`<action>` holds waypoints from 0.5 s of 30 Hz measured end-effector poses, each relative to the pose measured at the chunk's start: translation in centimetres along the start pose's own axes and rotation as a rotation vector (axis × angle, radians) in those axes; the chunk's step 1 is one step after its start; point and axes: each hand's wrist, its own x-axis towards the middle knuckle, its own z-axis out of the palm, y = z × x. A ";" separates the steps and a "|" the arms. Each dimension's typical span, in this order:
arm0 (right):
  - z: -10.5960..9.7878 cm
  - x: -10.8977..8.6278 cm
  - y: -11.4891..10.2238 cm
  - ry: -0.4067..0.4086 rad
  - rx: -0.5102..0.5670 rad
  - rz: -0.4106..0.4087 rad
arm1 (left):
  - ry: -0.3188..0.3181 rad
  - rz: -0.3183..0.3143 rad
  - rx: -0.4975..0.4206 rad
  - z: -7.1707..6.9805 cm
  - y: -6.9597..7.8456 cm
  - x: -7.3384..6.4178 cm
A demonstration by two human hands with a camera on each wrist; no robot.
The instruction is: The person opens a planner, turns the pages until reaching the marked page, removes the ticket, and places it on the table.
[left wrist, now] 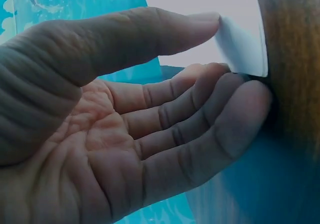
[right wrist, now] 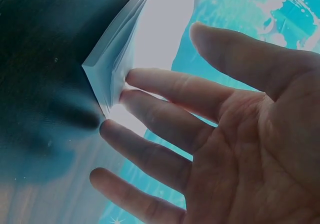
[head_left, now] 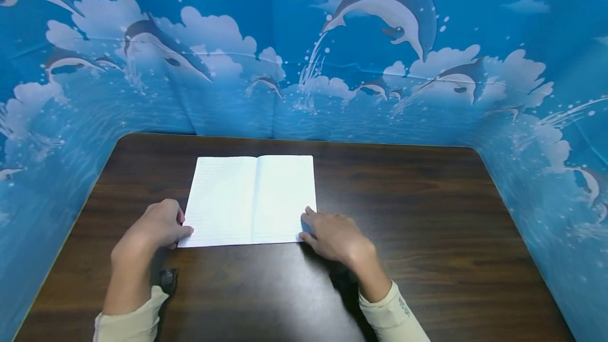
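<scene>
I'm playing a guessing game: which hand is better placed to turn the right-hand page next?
Probably the right hand: its fingers are at the lower right of the notebook, where leaves part. The left hand is at the lower left.

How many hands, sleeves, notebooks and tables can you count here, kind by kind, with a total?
Left hand and right hand: 2
Sleeves: 2
Notebook: 1
Table: 1
Total: 6

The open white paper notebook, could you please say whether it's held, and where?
I cannot tell if the left hand grips the notebook by its near left corner; the right hand only touches it.
</scene>
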 end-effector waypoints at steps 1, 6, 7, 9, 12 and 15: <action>0.0 0.0 0.1 0.004 -0.001 -0.003 | 0.008 0.004 -0.002 0.0 0.1 0.0; -0.3 0.1 0.4 0.022 -0.016 -0.028 | 0.042 0.007 -0.002 0.2 0.1 -0.1; -0.3 0.1 0.4 0.022 -0.016 -0.030 | 0.054 0.006 -0.003 0.3 0.0 -0.1; -0.4 0.2 0.4 0.020 -0.015 -0.034 | 0.087 0.009 -0.005 0.6 -0.2 -0.1; -0.4 0.2 0.4 0.011 -0.008 -0.042 | 0.145 0.010 -0.009 1.3 -0.4 -0.1; -0.5 0.2 0.4 -0.002 0.001 -0.045 | 0.181 -0.005 -0.027 1.8 -0.3 -0.2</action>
